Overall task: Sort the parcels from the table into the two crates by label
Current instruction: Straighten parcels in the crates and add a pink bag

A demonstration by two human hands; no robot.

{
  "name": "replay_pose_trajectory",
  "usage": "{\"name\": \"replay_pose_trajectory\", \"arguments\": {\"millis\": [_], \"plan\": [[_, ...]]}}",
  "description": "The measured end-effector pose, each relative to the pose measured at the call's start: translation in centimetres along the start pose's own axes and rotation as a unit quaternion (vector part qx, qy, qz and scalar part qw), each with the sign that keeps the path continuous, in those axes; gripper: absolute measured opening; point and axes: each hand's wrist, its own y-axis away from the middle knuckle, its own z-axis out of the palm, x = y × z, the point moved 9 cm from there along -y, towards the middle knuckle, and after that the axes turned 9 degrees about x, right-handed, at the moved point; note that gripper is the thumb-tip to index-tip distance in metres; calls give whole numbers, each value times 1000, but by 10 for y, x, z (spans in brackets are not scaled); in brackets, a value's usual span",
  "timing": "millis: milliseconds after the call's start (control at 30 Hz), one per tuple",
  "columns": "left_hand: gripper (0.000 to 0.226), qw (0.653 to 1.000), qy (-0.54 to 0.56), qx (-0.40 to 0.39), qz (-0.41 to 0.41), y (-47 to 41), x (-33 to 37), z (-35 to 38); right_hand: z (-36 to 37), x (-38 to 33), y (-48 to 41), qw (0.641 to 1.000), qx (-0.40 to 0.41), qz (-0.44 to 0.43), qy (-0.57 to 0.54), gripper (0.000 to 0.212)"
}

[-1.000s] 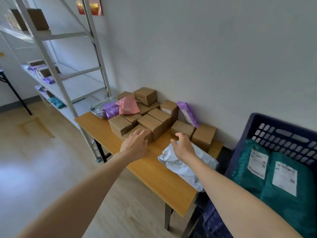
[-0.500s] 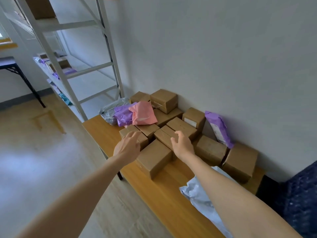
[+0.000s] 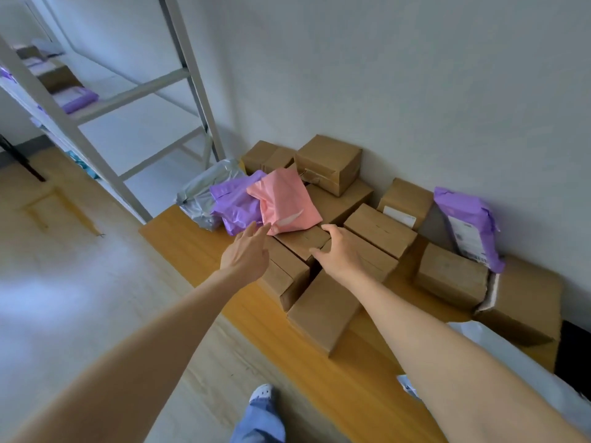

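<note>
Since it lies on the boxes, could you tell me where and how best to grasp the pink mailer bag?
I'd pinch the pink mailer bag at its near edge, coming from the front: it lies flat across the cardboard boxes, and that edge faces the left hand.

The person is wearing light-blue trousers [image 3: 259,423], one leg showing in soft folds, and a white clog [image 3: 261,393] with round holes across its toe. The left forearm [image 3: 166,327] and right forearm [image 3: 425,343] are showing bare down to the left hand [image 3: 248,254] and right hand [image 3: 343,254].
</note>
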Motion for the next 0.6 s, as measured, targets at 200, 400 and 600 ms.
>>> {"name": "replay_pose_trajectory", "arguments": {"millis": [200,400,600], "plan": [[65,995,-16,-71,63,-54,-20,19,41,-22,-38,999,13,-13,44,62],[63,987,4,-103,126,-82,-22,35,60,-39,-53,991,52,-19,122,55],[65,980,15,-118,158,-90,-27,45,64,-47,-62,988,94,-14,125,38]]}}
